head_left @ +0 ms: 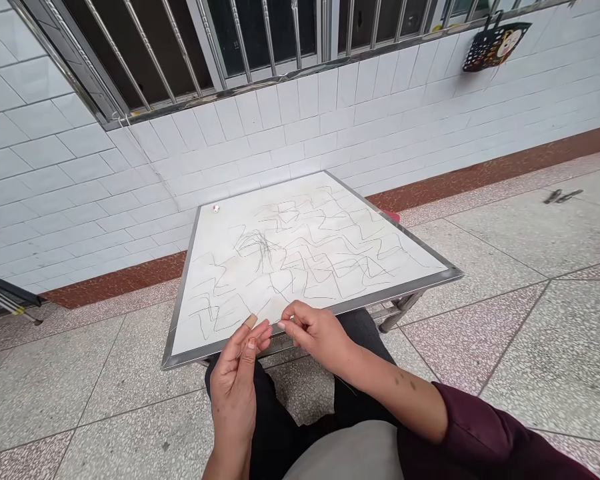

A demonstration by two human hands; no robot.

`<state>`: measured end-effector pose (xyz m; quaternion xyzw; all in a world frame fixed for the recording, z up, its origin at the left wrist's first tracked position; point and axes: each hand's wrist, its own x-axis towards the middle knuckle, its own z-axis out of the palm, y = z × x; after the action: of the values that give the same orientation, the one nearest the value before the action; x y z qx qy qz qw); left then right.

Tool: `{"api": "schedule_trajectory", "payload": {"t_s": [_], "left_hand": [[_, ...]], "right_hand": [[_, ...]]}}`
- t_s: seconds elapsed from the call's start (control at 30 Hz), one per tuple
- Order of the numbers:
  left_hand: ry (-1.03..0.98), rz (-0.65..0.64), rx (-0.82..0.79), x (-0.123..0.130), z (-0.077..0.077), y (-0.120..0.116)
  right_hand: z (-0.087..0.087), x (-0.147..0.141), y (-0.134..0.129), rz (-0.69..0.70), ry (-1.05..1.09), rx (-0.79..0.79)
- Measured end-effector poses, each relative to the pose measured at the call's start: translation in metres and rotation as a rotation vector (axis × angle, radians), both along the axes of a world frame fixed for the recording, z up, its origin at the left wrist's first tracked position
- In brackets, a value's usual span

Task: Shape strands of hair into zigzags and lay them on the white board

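Observation:
Both hands are just in front of the near edge of a white table. My left hand, with tan tape round one fingertip, pinches a thin wire between thumb and fingers. Close beside it, my right hand is closed in a pinch on the same fine wire; its exact ends are too thin to make out. Many thin dark wires with zigzag bends lie spread over the tabletop. A denser bundle of wires lies left of the middle.
A small white and red object sits in the table's far left corner. Behind stands a tiled wall with barred windows, where a dark basket hangs. Dark tools, perhaps pliers, lie on the floor at right. A folded metal frame is at left.

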<state>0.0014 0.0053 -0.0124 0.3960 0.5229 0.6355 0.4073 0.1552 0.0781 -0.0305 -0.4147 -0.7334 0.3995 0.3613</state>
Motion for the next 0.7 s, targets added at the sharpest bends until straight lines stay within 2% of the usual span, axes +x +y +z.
{"api": "schedule_trajectory", "payload": {"t_s": [0.13, 0.27, 0.37, 0.5, 0.7], "left_hand": [[-0.011, 0.042, 0.008, -0.002, 0.001, -0.001], [-0.065, 0.05, 0.057, -0.003, 0.003, -0.001], [-0.118, 0.01, 0.037, 0.0, -0.001, 0.001], [-0.203, -0.056, -0.029, 0.007, -0.011, 0.006], [-0.291, 0.067, -0.033, 0.012, -0.016, 0.009]], "right_hand": [[0.0, 0.001, -0.004, 0.121, 0.103, -0.05], [0.0, 0.0, -0.006, 0.152, 0.252, -0.161], [-0.002, -0.001, -0.006, 0.181, 0.308, -0.216], [-0.004, -0.005, -0.009, 0.191, 0.313, -0.208], [-0.006, -0.009, -0.014, 0.232, 0.336, -0.212]]}}
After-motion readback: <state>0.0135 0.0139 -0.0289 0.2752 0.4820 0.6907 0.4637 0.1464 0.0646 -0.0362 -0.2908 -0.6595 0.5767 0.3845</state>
